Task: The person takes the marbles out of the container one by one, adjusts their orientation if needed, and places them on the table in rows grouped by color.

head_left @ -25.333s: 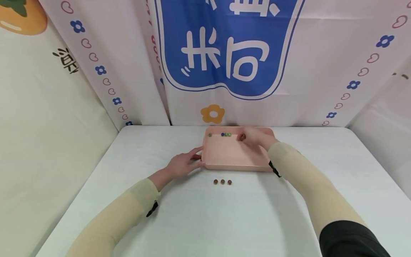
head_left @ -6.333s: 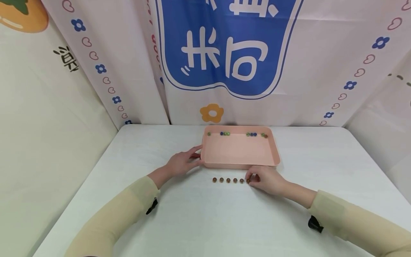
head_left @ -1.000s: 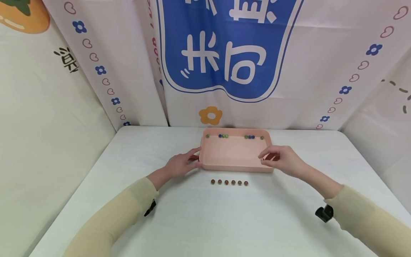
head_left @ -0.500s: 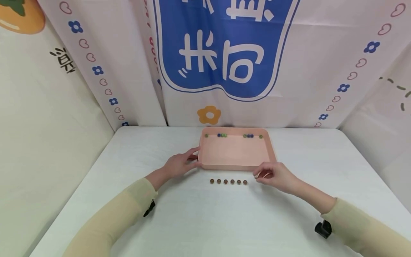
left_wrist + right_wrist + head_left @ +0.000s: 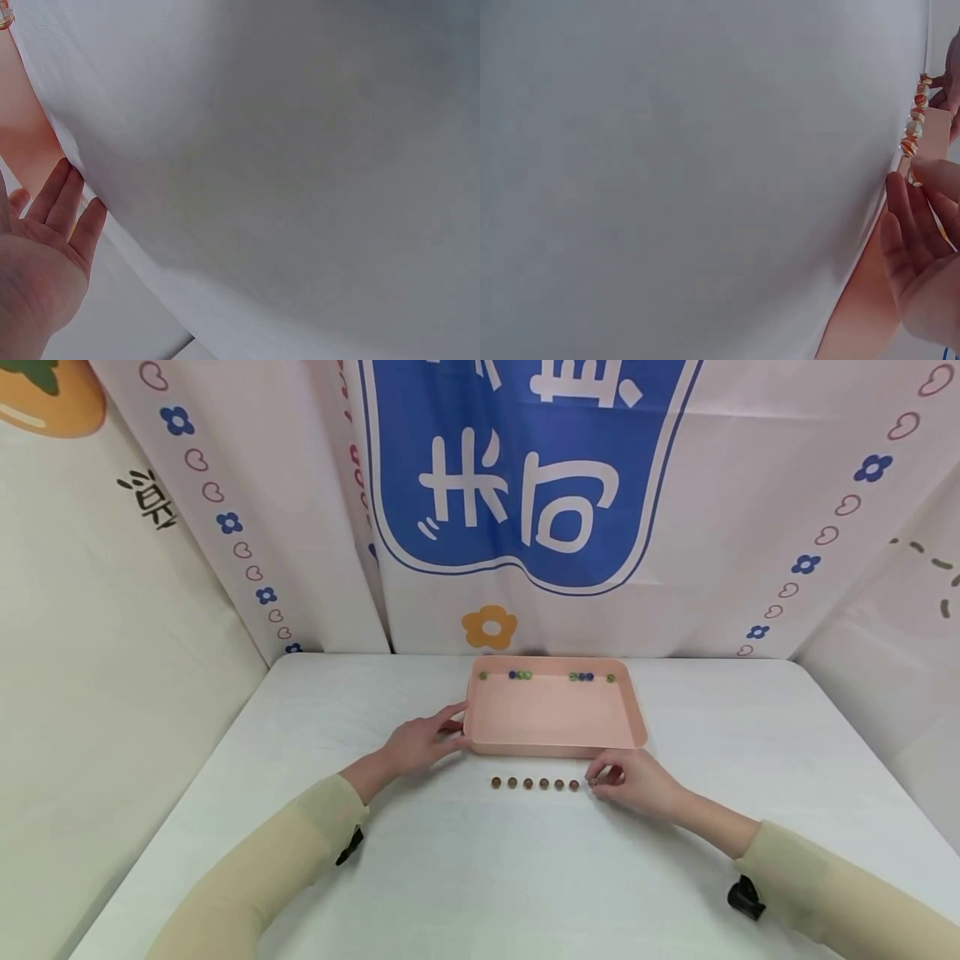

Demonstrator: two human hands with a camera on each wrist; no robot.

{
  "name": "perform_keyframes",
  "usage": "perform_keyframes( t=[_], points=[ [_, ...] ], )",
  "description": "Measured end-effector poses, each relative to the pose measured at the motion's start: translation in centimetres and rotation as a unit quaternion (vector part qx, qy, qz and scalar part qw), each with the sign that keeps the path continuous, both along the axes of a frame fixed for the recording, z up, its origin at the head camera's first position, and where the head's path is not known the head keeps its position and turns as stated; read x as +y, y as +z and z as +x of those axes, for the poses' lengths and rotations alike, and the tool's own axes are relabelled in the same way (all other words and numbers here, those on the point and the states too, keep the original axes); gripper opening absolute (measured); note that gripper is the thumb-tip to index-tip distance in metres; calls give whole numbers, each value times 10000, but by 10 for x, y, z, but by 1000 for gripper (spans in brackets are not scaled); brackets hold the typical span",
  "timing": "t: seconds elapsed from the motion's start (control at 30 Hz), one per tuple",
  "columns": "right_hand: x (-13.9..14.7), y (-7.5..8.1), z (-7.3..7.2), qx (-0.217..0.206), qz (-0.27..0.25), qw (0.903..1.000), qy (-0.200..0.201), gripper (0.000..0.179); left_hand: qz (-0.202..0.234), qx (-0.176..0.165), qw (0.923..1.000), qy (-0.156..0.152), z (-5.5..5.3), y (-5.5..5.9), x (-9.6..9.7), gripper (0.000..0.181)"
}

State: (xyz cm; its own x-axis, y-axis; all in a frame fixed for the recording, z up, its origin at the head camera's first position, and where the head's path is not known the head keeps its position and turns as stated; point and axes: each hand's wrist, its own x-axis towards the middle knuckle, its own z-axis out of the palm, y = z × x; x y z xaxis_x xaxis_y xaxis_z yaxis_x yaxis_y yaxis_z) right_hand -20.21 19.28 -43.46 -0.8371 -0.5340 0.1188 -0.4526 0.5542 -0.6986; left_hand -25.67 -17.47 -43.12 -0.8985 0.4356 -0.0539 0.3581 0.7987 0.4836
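Note:
My right hand [image 5: 637, 783] pinches a marble [image 5: 593, 782] between thumb and forefinger, at the table surface just right of a row of marbles [image 5: 528, 783]. The row holds several brown-looking marbles, spaced slightly apart in front of the pink tray [image 5: 555, 717]. In the right wrist view the row's marbles [image 5: 908, 146] are clear glass with orange and white swirls, and the pinched marble [image 5: 915, 179] is partly covered by fingers. My left hand [image 5: 422, 746] touches the tray's left side with extended, spread fingers; the left wrist view shows its palm [image 5: 37, 277].
Along the tray's back wall lie a green marble [image 5: 483, 676] at left, a blue and green group [image 5: 521, 675], another group [image 5: 581, 677], and one green marble [image 5: 611, 678] at right. Behind the white table [image 5: 480, 877] hangs a printed cloth [image 5: 720, 527].
Over the last second my right hand comes from the tray's right front corner down to the row's right end, marble in its pinch. Since the oldest frame the row has grown; my left hand stays.

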Motion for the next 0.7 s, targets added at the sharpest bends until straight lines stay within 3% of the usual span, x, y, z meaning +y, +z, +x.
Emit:
perform_keyframes(
  t=[0.13, 0.4, 0.7],
  points=[
    [-2, -4, -2, 63, 148, 9998, -152, 17, -16, 17, 10000, -14, 1, 0, 0, 70],
    [-4, -9, -4, 287, 405, 9988, 51, 18, -9, 11, 10000, -11, 2, 2, 0, 70],
    [-7, -8, -3, 608, 603, 9963, 20, 19, -20, -60, 10000, 2, 2, 4, 1, 70]
  ],
)
